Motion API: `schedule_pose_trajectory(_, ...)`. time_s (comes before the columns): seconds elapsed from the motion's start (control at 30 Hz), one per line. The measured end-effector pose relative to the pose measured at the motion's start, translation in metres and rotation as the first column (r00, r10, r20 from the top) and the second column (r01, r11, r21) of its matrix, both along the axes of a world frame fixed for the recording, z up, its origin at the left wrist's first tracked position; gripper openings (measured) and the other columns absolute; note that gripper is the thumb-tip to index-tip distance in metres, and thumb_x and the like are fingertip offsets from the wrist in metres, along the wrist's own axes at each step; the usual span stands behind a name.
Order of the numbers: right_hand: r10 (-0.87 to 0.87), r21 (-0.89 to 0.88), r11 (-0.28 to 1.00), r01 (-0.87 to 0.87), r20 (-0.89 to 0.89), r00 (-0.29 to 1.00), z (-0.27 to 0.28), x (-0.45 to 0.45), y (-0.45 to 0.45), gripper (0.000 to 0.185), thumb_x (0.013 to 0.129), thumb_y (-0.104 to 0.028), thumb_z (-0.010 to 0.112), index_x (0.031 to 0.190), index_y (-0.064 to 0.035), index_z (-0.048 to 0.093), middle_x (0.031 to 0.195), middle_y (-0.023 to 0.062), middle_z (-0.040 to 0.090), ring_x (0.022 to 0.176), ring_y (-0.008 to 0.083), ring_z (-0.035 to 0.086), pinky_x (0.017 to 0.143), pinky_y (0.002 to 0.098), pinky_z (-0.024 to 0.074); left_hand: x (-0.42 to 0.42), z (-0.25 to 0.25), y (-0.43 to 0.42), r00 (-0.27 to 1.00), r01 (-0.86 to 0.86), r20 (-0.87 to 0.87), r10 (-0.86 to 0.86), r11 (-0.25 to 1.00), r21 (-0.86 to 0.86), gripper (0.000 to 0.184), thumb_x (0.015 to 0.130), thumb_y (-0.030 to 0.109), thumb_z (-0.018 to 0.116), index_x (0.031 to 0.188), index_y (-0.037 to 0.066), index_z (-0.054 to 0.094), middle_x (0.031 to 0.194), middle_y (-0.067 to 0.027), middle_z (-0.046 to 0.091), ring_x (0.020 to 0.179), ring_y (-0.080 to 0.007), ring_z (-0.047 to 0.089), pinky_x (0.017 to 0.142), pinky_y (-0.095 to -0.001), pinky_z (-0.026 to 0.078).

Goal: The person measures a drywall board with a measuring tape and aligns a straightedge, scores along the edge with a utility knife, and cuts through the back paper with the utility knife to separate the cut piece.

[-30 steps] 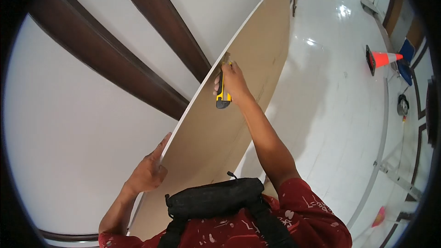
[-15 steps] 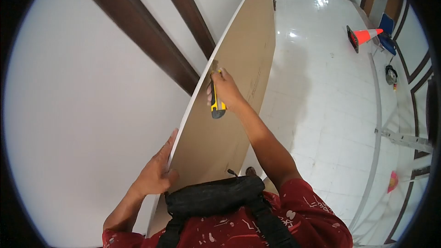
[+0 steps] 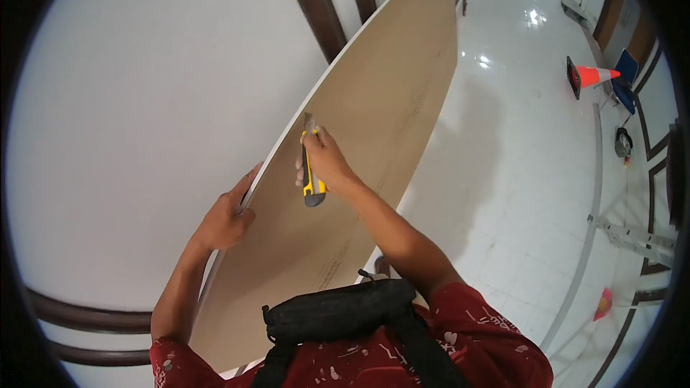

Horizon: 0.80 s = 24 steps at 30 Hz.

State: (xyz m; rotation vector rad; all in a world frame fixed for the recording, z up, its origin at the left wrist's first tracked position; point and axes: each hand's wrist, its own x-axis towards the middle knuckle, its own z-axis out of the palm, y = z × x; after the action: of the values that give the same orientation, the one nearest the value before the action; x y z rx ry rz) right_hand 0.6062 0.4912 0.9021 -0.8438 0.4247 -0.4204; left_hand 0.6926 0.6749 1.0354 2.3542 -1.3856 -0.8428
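A large brown-faced plasterboard sheet (image 3: 287,244) stands on edge beside a white wall, with its pale cut edge running up along the left. My right hand (image 3: 327,158) is closed around a yellow and black utility knife (image 3: 313,185). The knife's blade points up the sheet, its tip at the brown face just inside the edge. Lower down, my left hand (image 3: 226,219) grips that same edge, thumb on the brown face and fingers partly hidden behind it.
A black pouch (image 3: 341,309) hangs at my chest. On the glossy tiled floor (image 3: 517,172) to the right are an orange traffic cone (image 3: 593,77), a blue chair (image 3: 624,82) and a metal ladder (image 3: 636,237). Dark trim (image 3: 316,7) crosses the wall.
The view has shifted along the wall, and dark trim now shows at lower left. Both hands appear further left in view; my right hand with the knife sits lower and nearer my left.
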Motion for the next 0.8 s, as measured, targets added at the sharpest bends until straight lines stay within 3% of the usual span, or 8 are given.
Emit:
schedule_pose_trajectory(0.1, -0.005, -0.064, 0.998, 0.007, 0.029, 1.000, -0.015, 0.007, 0.025, 0.021, 0.099, -0.026, 0.041, 0.106, -0.0069, 0.041, 0.073, 0.0110, 0.054, 0.051, 0.0212, 0.056, 0.052, 0.0401, 0.0549, 0.010, -0.013, 0.002, 0.999, 0.028, 0.040, -0.026, 0.999, -0.038, 0.084, 0.078, -0.001, 0.045, 0.158, 0.014, 0.025, 0.139, -0.0236, 0.055, 0.129, -0.0373, 0.054, 0.110, -0.0404, 0.039)
schedule_pose_trajectory(0.2, -0.139, -0.001, 0.990, 0.140, 0.071, 0.988, -0.032, 0.012, 0.040, 0.020, 0.099, -0.026, 0.043, 0.107, -0.0071, 0.041, 0.073, 0.0115, 0.055, 0.052, 0.0220, 0.057, 0.052, 0.0400, 0.0551, 0.014, -0.021, 0.002, 0.997, 0.074, 0.041, -0.071, 0.994, -0.079, 0.080, 0.080, 0.000, 0.045, 0.157, 0.012, 0.026, 0.138, -0.0238, 0.057, 0.128, -0.0366, 0.055, 0.109, -0.0401, 0.039)
schedule_pose_trajectory(0.3, -0.332, 0.237, 0.926, 0.295, 0.137, 0.933, -0.039, 0.014, 0.021, 0.019, 0.099, -0.025, 0.044, 0.105, -0.0076, 0.041, 0.073, 0.0118, 0.056, 0.052, 0.0227, 0.057, 0.052, 0.0393, 0.0545, 0.016, -0.028, -0.008, 0.987, 0.154, 0.077, -0.144, 0.978, -0.144, 0.075, 0.083, 0.001, 0.045, 0.156, 0.009, 0.028, 0.136, -0.0238, 0.058, 0.125, -0.0364, 0.056, 0.107, -0.0401, 0.041)
schedule_pose_trajectory(0.43, -0.411, 0.190, 0.906, 0.379, 0.175, 0.895, -0.050, 0.023, -0.018, 0.017, 0.098, -0.024, 0.045, 0.102, -0.0078, 0.041, 0.076, 0.0127, 0.056, 0.055, 0.0234, 0.058, 0.052, 0.0401, 0.0542, 0.015, -0.029, -0.002, 0.992, 0.127, 0.030, -0.123, 0.981, -0.150, 0.068, 0.086, 0.003, 0.044, 0.152, 0.005, 0.033, 0.131, -0.0245, 0.061, 0.122, -0.0374, 0.059, 0.104, -0.0413, 0.043)
schedule_pose_trajectory(0.53, -0.423, 0.137, 0.906, 0.401, 0.206, 0.883, -0.043, 0.028, -0.071, 0.018, 0.098, -0.023, 0.046, 0.104, -0.0068, 0.041, 0.079, 0.0141, 0.056, 0.058, 0.0254, 0.059, 0.053, 0.0418, 0.0541, 0.014, -0.029, -0.006, 0.995, 0.086, 0.049, -0.083, 0.993, -0.075, 0.064, 0.087, 0.001, 0.044, 0.151, 0.002, 0.035, 0.135, -0.0207, 0.058, 0.130, -0.0298, 0.053, 0.110, -0.0386, 0.037)
schedule_pose_trajectory(0.63, -0.426, 0.184, 0.902, 0.391, 0.225, 0.876, -0.041, 0.036, -0.111, 0.020, 0.099, -0.022, 0.045, 0.107, -0.0046, 0.041, 0.080, 0.0156, 0.056, 0.060, 0.0272, 0.059, 0.054, 0.0435, 0.0539, 0.013, -0.033, 0.003, 0.988, 0.126, 0.104, -0.115, 0.986, -0.112, 0.063, 0.088, 0.003, 0.044, 0.150, 0.003, 0.035, 0.122, -0.0283, 0.064, 0.118, -0.0422, 0.060, 0.103, -0.0425, 0.043)
schedule_pose_trajectory(0.8, -0.386, 0.350, 0.889, 0.295, 0.224, 0.895, -0.037, 0.037, -0.162, 0.017, 0.098, -0.018, 0.042, 0.107, -0.0047, 0.036, 0.080, 0.0159, 0.052, 0.057, 0.0258, 0.054, 0.050, 0.0417, 0.0516, 0.008, -0.033, 0.025, 0.990, 0.107, 0.104, -0.095, 0.987, -0.118, 0.062, 0.089, 0.004, 0.044, 0.150, 0.002, 0.035, 0.124, -0.0297, 0.062, 0.120, -0.0433, 0.059, 0.103, -0.0438, 0.043)
